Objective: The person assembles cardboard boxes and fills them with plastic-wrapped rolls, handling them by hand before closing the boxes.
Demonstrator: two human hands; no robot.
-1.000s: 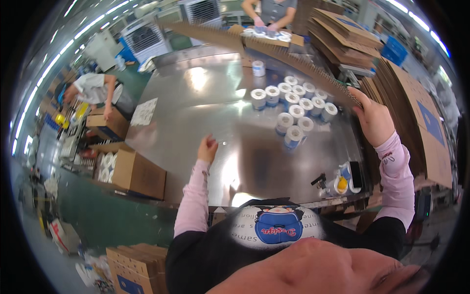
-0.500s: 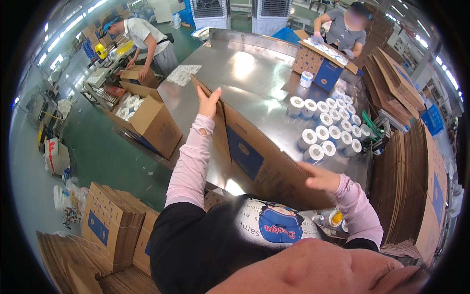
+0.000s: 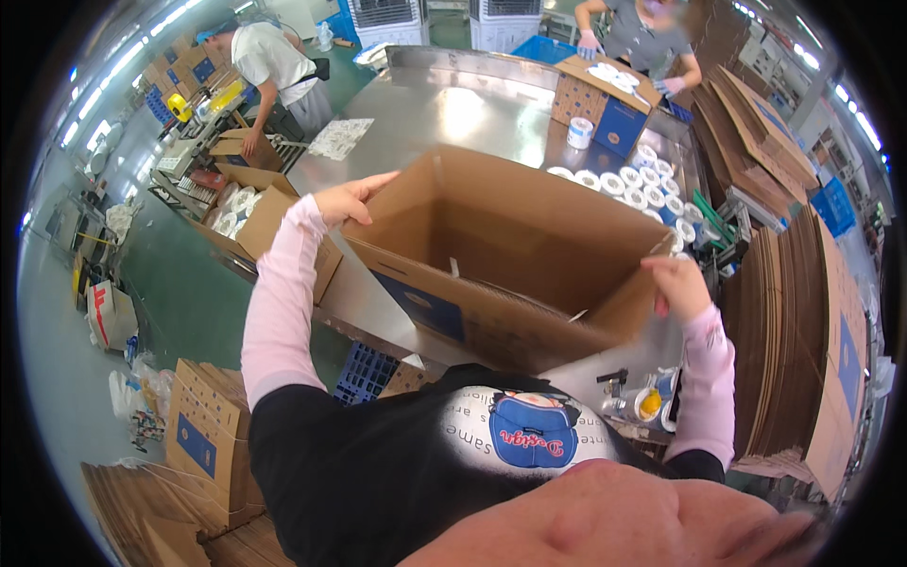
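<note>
Two hands (image 3: 350, 200), carton (image 3: 515, 255) (mouth up)

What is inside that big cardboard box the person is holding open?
The cardboard box, held at its corners by the left hand and right hand, shows only bare inner walls and bottom flaps. The near wall hides the closest part of its floor.
</note>
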